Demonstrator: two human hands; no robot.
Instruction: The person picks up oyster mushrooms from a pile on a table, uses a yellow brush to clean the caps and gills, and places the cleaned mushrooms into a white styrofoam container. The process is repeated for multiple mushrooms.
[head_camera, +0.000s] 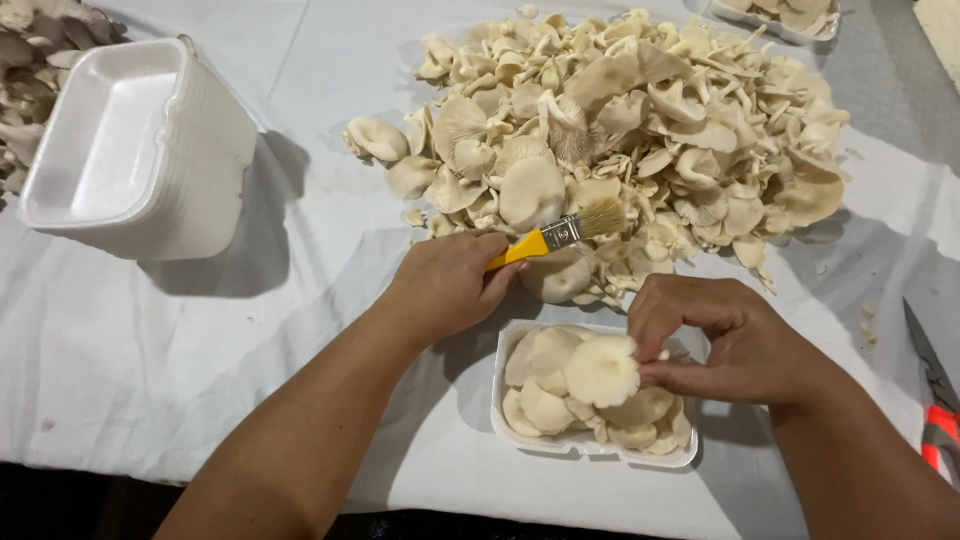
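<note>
A: As we look down from the head view, our left hand is clenched around the yellow handle of a small brush, whose pale bristles point right and lie against the large mushroom pile.

B: And our right hand?

A: It pinches a single pale mushroom by its stem, cap facing left, directly over the white foam tray. The tray lies just in front of the pile, between our two hands, and is filled with mushroom caps.

B: What surrounds these?

A: A stack of empty foam trays stands at far left on the white cloth. Scissors with red handles lie at the right edge, well apart from the tray.
</note>
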